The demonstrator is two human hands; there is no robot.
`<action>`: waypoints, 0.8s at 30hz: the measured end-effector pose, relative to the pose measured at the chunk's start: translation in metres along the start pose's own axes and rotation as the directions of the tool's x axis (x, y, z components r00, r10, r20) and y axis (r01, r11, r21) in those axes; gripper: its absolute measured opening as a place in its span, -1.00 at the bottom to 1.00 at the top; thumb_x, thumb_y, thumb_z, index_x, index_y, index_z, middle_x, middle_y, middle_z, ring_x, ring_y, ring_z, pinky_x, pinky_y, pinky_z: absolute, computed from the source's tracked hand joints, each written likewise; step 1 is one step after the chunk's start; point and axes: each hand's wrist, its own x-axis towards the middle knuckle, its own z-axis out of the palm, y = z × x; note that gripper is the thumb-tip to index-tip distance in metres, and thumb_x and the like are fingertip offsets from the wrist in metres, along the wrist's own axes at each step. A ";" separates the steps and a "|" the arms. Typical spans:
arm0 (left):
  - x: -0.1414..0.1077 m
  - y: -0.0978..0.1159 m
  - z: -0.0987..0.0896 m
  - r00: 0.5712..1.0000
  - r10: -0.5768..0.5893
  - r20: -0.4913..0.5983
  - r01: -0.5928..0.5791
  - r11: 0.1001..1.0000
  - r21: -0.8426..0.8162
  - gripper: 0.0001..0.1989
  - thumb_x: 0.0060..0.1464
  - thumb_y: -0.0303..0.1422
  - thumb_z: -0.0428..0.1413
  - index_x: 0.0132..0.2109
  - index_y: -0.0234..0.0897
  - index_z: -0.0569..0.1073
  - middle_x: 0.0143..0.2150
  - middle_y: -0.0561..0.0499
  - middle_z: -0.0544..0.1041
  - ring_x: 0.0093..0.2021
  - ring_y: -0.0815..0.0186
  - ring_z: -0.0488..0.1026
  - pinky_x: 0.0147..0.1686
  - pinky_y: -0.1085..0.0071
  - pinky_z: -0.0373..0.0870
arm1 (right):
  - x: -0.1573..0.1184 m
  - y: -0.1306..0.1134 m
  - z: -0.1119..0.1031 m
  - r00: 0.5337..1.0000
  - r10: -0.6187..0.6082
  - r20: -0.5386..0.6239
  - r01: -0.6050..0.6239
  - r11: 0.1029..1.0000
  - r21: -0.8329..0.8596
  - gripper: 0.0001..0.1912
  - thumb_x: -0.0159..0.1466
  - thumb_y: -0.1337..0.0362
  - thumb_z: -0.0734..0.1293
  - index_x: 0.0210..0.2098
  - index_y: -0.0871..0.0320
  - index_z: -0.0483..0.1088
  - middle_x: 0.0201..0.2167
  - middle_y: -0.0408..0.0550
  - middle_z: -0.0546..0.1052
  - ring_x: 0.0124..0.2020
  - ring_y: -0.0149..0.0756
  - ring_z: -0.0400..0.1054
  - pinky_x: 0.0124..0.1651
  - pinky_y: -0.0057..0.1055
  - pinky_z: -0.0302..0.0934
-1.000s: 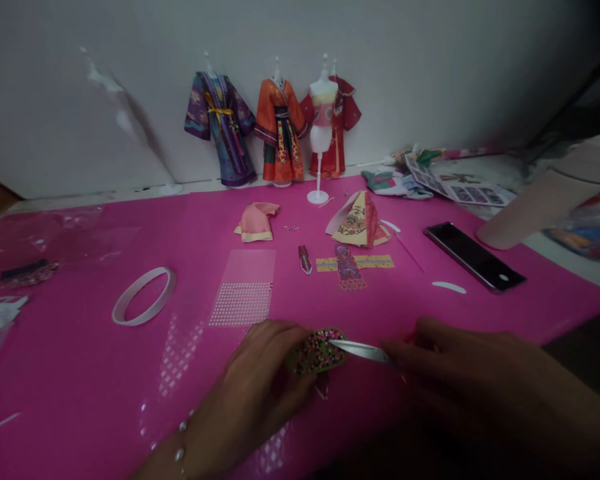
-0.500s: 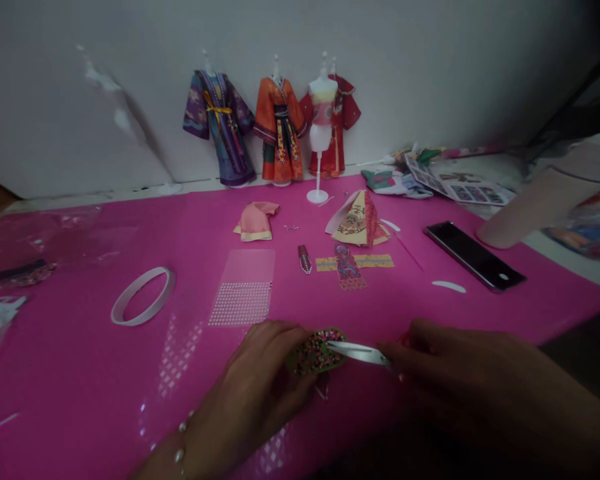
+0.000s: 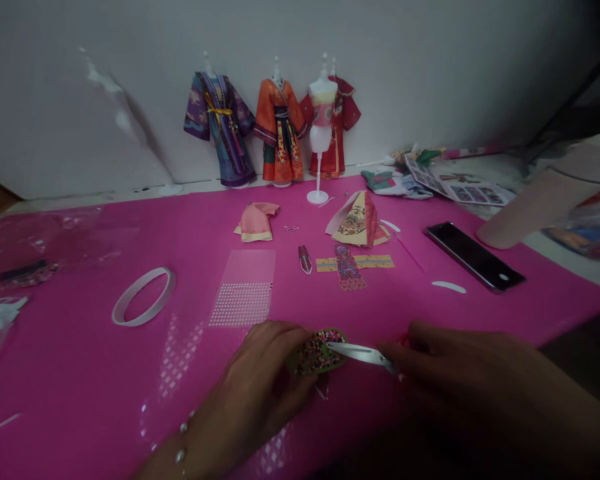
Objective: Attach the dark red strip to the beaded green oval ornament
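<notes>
My left hand (image 3: 265, 370) is closed around one end of a small green box (image 3: 341, 363) of tiny multicoloured beads. Near the front edge, my right hand (image 3: 460, 373) grips a pair of scissors (image 3: 363, 353) with silver blades and a bit of red at the handle. The blade tips touch or hover over the beads; I cannot tell which. A thin thread-like loop (image 3: 323, 389) shows below the box. Beyond my hands lie a sheet of stick-on gems (image 3: 243, 303), a patterned strip (image 3: 349, 267) crossing a yellow band, and a small dark red piece (image 3: 305, 260).
Doll forms in robes (image 3: 220, 127) stand along the wall behind the pink mat (image 3: 80, 373). A pink doll top (image 3: 257, 221) and a yellow skirt (image 3: 353, 223) lie at the back. A phone (image 3: 475, 257) and a tumbler (image 3: 545, 193) are right, a white ribbon ring (image 3: 145, 297) left.
The scissor blades have come closer together over the beads. Both hands otherwise stay in about the same place.
</notes>
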 end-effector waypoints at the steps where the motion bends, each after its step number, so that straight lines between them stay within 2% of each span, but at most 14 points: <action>1: 0.000 0.000 0.000 1.000 0.004 -0.001 -0.004 1.000 0.004 -0.65 0.28 -0.40 0.14 0.16 -0.09 0.30 0.00 -0.02 0.51 -0.05 0.25 0.48 -0.07 0.27 0.48 | 0.000 0.000 0.001 1.000 -0.010 0.025 0.010 1.000 0.008 -0.69 0.23 0.43 0.21 -0.14 -0.01 0.46 -0.38 -0.17 0.52 -0.54 -0.30 0.45 -0.56 -0.31 0.01; 3: -0.001 -0.001 0.001 1.000 0.015 -0.010 -0.015 1.000 0.015 -0.64 0.28 -0.40 0.15 0.17 -0.10 0.30 0.01 -0.03 0.51 -0.03 0.24 0.48 -0.06 0.27 0.47 | 0.000 0.000 0.001 0.998 -0.021 0.066 0.020 1.000 0.018 -0.68 0.23 0.44 0.21 -0.12 0.01 0.46 -0.38 -0.15 0.52 -0.52 -0.27 0.46 -0.54 -0.30 0.00; 6: -0.001 -0.001 0.001 1.000 0.012 -0.011 -0.012 1.000 0.017 -0.63 0.28 -0.39 0.15 0.18 -0.10 0.29 0.00 -0.03 0.51 -0.04 0.24 0.48 -0.05 0.27 0.47 | -0.001 0.001 0.002 1.000 0.003 0.025 -0.003 1.000 0.001 -0.71 0.23 0.41 0.22 -0.13 0.01 0.46 -0.42 -0.17 0.49 -0.55 -0.28 0.43 -0.56 -0.29 -0.05; 11: 0.001 -0.002 0.000 1.000 -0.020 -0.015 0.021 0.999 0.035 -0.65 0.29 -0.35 0.15 0.16 -0.06 0.28 -0.03 0.01 0.52 -0.06 0.25 0.48 -0.08 0.29 0.46 | 0.000 0.003 0.001 0.998 -0.062 -0.012 0.062 0.997 0.035 -0.67 0.26 0.42 0.19 -0.08 0.00 0.44 -0.39 -0.18 0.52 -0.56 -0.31 0.45 -0.57 -0.30 -0.04; 17: 0.003 -0.008 0.001 0.995 -0.095 -0.039 0.098 0.991 0.089 -0.70 0.30 -0.36 0.14 0.12 -0.07 0.31 -0.10 0.06 0.52 -0.15 0.27 0.47 -0.13 0.28 0.43 | 0.005 0.000 0.012 0.996 0.007 -0.087 -0.008 1.000 -0.010 -0.67 0.29 0.38 0.14 -0.09 -0.04 0.45 -0.43 -0.18 0.44 -0.59 -0.30 0.35 -0.53 -0.26 -0.16; 21: 0.003 -0.012 0.002 0.994 -0.103 -0.039 0.107 0.988 0.116 -0.76 0.31 -0.36 0.13 0.08 -0.08 0.32 -0.15 0.07 0.52 -0.20 0.26 0.47 -0.17 0.26 0.44 | 0.014 0.001 0.013 0.998 0.004 -0.066 -0.004 1.000 -0.010 -0.68 0.32 0.38 0.16 -0.06 -0.05 0.44 -0.42 -0.18 0.44 -0.57 -0.29 0.35 -0.52 -0.27 -0.17; 24: 0.002 -0.014 0.003 0.994 -0.103 -0.038 0.107 0.984 0.145 -0.78 0.30 -0.35 0.14 0.05 -0.10 0.34 -0.09 0.02 0.53 -0.11 0.20 0.48 -0.12 0.18 0.45 | 0.022 0.003 0.011 0.999 -0.016 -0.043 0.016 1.000 -0.002 -0.76 0.34 0.32 0.22 -0.09 -0.03 0.45 -0.41 -0.18 0.44 -0.56 -0.28 0.36 -0.52 -0.28 -0.17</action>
